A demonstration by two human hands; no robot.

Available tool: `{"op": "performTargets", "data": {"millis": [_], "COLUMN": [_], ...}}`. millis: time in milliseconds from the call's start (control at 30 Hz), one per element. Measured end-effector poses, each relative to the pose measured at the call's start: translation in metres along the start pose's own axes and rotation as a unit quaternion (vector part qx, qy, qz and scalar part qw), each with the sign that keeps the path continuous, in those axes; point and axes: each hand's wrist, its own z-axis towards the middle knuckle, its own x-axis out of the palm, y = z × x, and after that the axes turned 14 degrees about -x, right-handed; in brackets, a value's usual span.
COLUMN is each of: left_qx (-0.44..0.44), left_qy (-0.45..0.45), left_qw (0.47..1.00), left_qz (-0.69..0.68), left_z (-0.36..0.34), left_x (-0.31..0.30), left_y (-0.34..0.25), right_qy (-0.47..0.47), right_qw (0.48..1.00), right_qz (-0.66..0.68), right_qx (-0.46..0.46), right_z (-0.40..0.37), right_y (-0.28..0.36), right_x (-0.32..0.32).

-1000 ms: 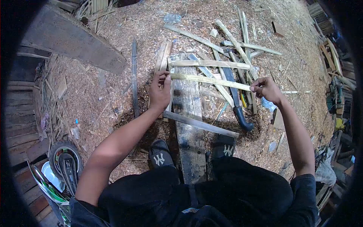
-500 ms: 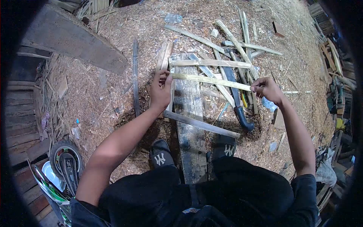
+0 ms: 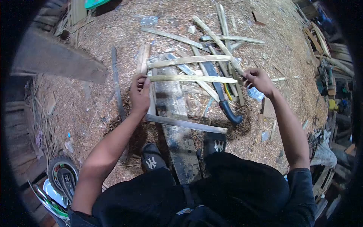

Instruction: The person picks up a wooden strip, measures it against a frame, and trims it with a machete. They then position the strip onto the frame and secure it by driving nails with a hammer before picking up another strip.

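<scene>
My left hand (image 3: 140,97) grips the left end of a pale bamboo strip (image 3: 191,78), holding it level above a worn wooden plank (image 3: 172,98). Just past the strip's right end is my right hand (image 3: 261,82), its fingers loosely bent and apart from that strip. Another pale strip (image 3: 189,60) lies roughly parallel, farther off. Nearer my feet, a grey flat strip (image 3: 185,123) rests across the plank. A machete (image 3: 228,112) with a black curved handle lies to the right of the plank, partly under other strips.
Several loose strips (image 3: 211,32) lie crossed on the chip-covered ground. A thick board (image 3: 56,60) juts in from the left, beside a long dark strip (image 3: 118,83). A small wheel (image 3: 62,174) stands at lower left. Scrap wood (image 3: 321,41) lines the right side.
My right hand has let go of the bamboo strip's right end and sits a little beyond it. My left hand still holds the other end. The whole view has shifted slightly.
</scene>
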Motion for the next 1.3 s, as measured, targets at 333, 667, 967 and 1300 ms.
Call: {"op": "performTargets", "data": {"millis": [333, 667, 967, 1300], "left_qx": [-0.014, -0.009, 0.017, -0.015], "left_qy": [0.021, 0.015, -0.001, 0.006], "left_qw": [1.0, 1.0, 1.0, 1.0], "left_qz": [0.004, 0.016, 0.019, 0.02], "left_z": [0.004, 0.003, 0.004, -0.003], "left_x": [0.0, 0.0, 0.003, 0.004], "left_y": [0.008, 0.007, 0.009, -0.013], "right_qy": [-0.185, -0.286, -0.215, -0.161], "right_qw": [0.912, 0.932, 0.911, 0.916], "right_qz": [-0.354, -0.221, -0.348, -0.369], "right_qx": [0.097, -0.036, -0.048, 0.001], "right_z": [-0.059, -0.062, -0.055, -0.05], "right_y": [-0.113, -0.162, -0.132, -0.134], "right_x": [-0.031, 0.005, 0.009, 0.007]}}
